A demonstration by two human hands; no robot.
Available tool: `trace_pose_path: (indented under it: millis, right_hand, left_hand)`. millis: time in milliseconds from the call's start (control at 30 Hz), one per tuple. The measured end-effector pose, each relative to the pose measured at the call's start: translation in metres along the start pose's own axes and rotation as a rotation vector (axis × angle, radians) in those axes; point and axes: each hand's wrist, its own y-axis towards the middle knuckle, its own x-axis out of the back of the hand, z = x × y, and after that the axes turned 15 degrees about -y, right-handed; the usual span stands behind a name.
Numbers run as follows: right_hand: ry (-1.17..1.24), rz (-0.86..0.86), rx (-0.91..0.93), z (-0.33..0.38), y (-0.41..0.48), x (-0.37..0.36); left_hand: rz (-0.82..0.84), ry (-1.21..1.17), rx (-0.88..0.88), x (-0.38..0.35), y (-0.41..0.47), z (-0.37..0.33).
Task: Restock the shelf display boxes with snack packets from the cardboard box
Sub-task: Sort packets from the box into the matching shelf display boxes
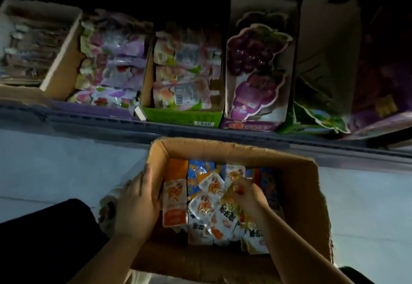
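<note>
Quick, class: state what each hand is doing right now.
Left hand: grips the left wall of the cardboard box.
Right hand: pinches a yellowish snack packet in it.

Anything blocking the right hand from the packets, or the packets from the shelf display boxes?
Nothing visible. The right hand is inside the open cardboard box, fingers pinching a yellow packet. The left hand grips the box's left wall, off to the side. The shelf display boxes are open-topped.

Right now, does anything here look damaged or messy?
Yes. The brown cardboard box has a ragged, torn right wall, and the small white-and-orange snack packets inside lie jumbled at all angles.
</note>
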Motion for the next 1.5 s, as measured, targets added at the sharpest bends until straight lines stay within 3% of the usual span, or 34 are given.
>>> trace_pose_path:
  millis: [133, 300, 467, 633, 1000, 1267, 1367, 1500]
  right_hand:
    - [0.021, -0.072, -0.131, -0.028, 0.005, -0.025]
    - [-0.085, -0.276, -0.123, -0.037, 0.016, -0.032]
    - [-0.087, -0.223, -0.292, -0.062, 0.015, -0.034]
    - [-0.105, -0.114, -0.279, -0.067, 0.019, -0.040]
    - [-0.406, -0.204, -0.302, -0.070, 0.016, -0.024]
    - [-0.535, -0.261, -0.209, -0.062, 0.001, -0.010]
    - [-0.502, -0.252, -0.109, -0.047, -0.009, -0.007]
    - [-0.468, -0.388, 0.078, -0.030, -0.031, 0.003]
  left_hand:
    - [-0.031, 0.021, -0.008, -0.003, -0.003, 0.001]
    - [-0.055, 0.029, -0.044, -0.008, 0.000, 0.006]
    - [-0.058, 0.027, -0.091, -0.011, 0.001, 0.011]
    - [-0.083, 0.010, -0.104, -0.013, 0.000, 0.012]
    - [-0.079, 0.035, -0.122, -0.015, 0.003, 0.016]
    - [-0.084, 0.051, -0.110, -0.009, 0.001, 0.008]
    - [-0.090, 0.036, -0.109, -0.005, -0.002, 0.004]
    - [-0.074, -0.008, -0.098, 0.000, -0.005, 0.003]
